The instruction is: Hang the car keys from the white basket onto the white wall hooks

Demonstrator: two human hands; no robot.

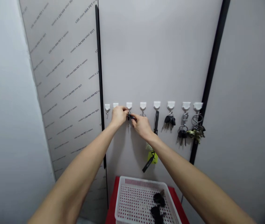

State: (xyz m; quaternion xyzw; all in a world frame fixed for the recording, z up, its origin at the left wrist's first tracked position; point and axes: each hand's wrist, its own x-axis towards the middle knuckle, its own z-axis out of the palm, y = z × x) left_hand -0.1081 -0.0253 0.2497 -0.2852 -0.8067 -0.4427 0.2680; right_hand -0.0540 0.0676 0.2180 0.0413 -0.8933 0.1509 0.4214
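A white adhesive hook (129, 105) is stuck on the pale panel, and a small bunch of keys (129, 117) is just below it. My left hand (119, 115) pinches the top of the bunch, close under the hook. From the right, my right hand (142, 126) grips a black-headed key of the same bunch between thumb and fingers. Whether the ring is on the hook is too small to tell. The left hand partly covers a neighbouring hook (115, 105). Behind the right hand, a ring hangs from another hook (143, 105).
More hooks run along the row, bearing a black strap (156, 122) with a yellow-green tag (155, 157), black-headed keys (169, 120) and larger bunches (196, 132). Below, a white perforated basket (135, 180) holding black-headed keys (158, 199) stands on a red surface (110, 211).
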